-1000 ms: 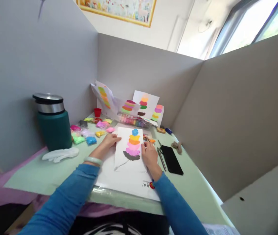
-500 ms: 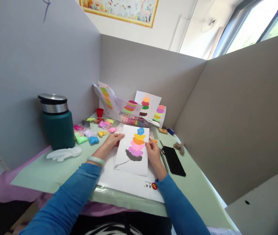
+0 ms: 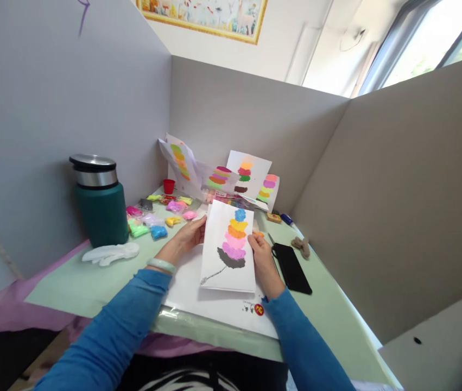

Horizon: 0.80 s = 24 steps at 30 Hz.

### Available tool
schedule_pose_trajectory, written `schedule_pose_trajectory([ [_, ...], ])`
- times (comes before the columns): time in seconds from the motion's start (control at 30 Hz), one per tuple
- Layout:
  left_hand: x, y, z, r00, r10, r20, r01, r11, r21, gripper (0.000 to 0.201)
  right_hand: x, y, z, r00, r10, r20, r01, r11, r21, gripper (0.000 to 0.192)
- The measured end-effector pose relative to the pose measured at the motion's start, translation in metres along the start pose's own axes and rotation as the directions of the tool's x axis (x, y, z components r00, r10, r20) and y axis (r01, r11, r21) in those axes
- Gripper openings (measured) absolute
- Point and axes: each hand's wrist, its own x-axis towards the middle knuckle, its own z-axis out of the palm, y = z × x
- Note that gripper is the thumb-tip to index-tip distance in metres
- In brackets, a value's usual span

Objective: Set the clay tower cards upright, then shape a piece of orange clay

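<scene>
I hold the sheet [image 3: 231,247] by its two long edges, tilted up off the tabletop [image 3: 328,315] so its painted face looks at me. My left hand [image 3: 192,234] pinches the left edge, fingers closed on the paper. My right hand [image 3: 261,255] pinches the right edge near the middle, thumb on the front, closed on the paper too. The sheet bears a stack of colour blobs: blue on top, then yellow, orange, pink and purple, with a dark one at the bottom and a thin grey line trailing toward the lower left corner. Its lower edge hangs just above a larger white sheet [image 3: 218,304] that lies flat beneath my wrists.

Just right of my right hand lie a black phone [image 3: 291,267] and scissors [image 3: 273,247]. Left of my left hand sit small bags of coloured clay [image 3: 153,220], and past them a green flask [image 3: 99,201] with a steel lid; a white glove [image 3: 111,253] lies in front of it. More painted sheets [image 3: 222,176] lean against the back partition [image 3: 255,119], with a red cup [image 3: 169,186] beside them. A pale bangle [image 3: 160,265] circles my left wrist.
</scene>
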Motion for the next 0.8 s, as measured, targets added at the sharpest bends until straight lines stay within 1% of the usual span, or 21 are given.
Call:
schedule_pose_trajectory([
  [0.07,0.001,-0.001,0.000,1.000,0.011,-0.021,-0.010,0.998,0.059,0.033,-0.001,-0.003,0.001,1.000,0.017,0.016,-0.017,1.000,0.021,0.028],
  [0.17,0.002,-0.004,0.002,0.996,0.041,-0.080,-0.022,0.972,0.232,0.034,-0.001,-0.004,0.002,0.998,0.051,0.040,-0.052,0.998,0.024,0.030],
  [0.23,0.003,-0.005,0.004,0.982,0.125,-0.140,-0.062,0.920,0.388,0.043,-0.001,-0.004,0.002,0.997,0.066,0.037,-0.067,0.998,0.004,0.032],
  [0.27,0.003,-0.006,0.005,0.965,0.199,-0.171,-0.096,0.874,0.476,0.048,0.000,-0.003,0.002,0.997,0.067,0.026,-0.067,0.998,-0.008,0.032],
  [0.3,0.003,-0.006,0.006,0.938,0.290,-0.192,-0.136,0.814,0.565,0.053,0.000,-0.002,0.002,0.998,0.064,0.010,-0.063,0.998,-0.018,0.031],
  [0.37,0.003,-0.006,0.009,0.860,0.474,-0.190,-0.209,0.666,0.716,0.058,0.001,0.001,0.001,0.999,0.045,-0.031,-0.046,0.999,-0.028,0.030],
  [0.4,0.002,-0.005,0.010,0.827,0.537,-0.166,-0.237,0.600,0.764,0.057,0.002,0.002,0.001,0.998,0.029,-0.052,-0.031,0.999,-0.031,0.029],
  [0.43,0.001,-0.004,0.011,0.811,0.569,-0.135,-0.256,0.553,0.793,0.053,0.002,0.003,0.001,0.997,0.009,-0.072,-0.011,0.999,-0.037,0.029],
  [0.47,-0.001,-0.004,0.013,0.816,0.569,-0.103,-0.268,0.530,0.804,0.047,0.003,0.003,0.001,0.996,-0.015,-0.089,0.010,0.999,-0.048,0.028],
  [0.5,-0.002,-0.004,0.014,0.839,0.540,-0.072,-0.274,0.532,0.801,0.040,0.003,0.003,0.001,0.994,-0.039,-0.102,0.032,0.997,-0.068,0.028],
  [0.53,-0.004,-0.004,0.015,0.870,0.491,-0.044,-0.274,0.555,0.785,0.031,0.003,0.003,0.001,0.992,-0.061,-0.113,0.050,0.994,-0.096,0.028],
  [0.6,-0.006,-0.005,0.018,0.932,0.363,0.005,-0.255,0.644,0.722,0.019,0.002,0.002,0.001,0.988,-0.089,-0.128,0.069,0.986,-0.154,0.029],
  [0.63,-0.007,-0.005,0.019,0.954,0.299,0.015,-0.230,0.702,0.674,0.017,0.002,0.002,0.001,0.986,-0.094,-0.134,0.070,0.982,-0.174,0.029],
  [0.7,-0.008,-0.004,0.020,0.984,0.180,-0.010,-0.146,0.829,0.540,0.022,0.002,0.002,0.002,0.983,-0.101,-0.153,0.070,0.979,-0.193,0.028],
  [0.77,-0.009,-0.002,0.020,0.998,0.045,-0.037,-0.029,0.931,0.363,0.039,0.003,0.003,0.002,0.978,-0.116,-0.174,0.080,0.976,-0.205,0.027],
  [0.8,-0.009,0.000,0.019,0.999,-0.019,-0.031,0.027,0.960,0.280,0.049,0.003,0.003,0.002,0.975,-0.126,-0.184,0.086,0.973,-0.213,0.027],
])
